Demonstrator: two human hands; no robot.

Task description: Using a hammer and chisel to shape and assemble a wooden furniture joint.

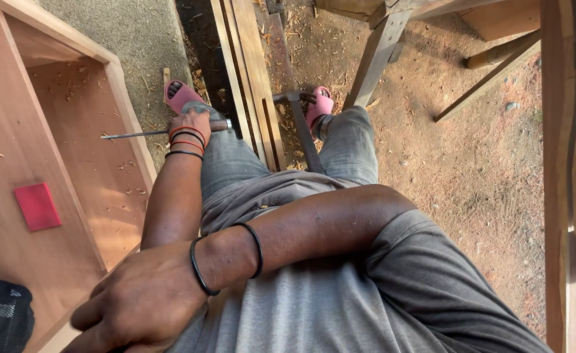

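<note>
Steel chisel (145,134) gripped in left hand (190,124); right hand (137,304) curled, fingertips cropped.

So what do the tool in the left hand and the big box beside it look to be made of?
The tool in the left hand has a thin grey shaft that glints like bare metal and a rounded brown handle, probably wood. The open box looks like unfinished reddish-brown wood: matte panels with visible grain, and shavings scattered inside.
</note>
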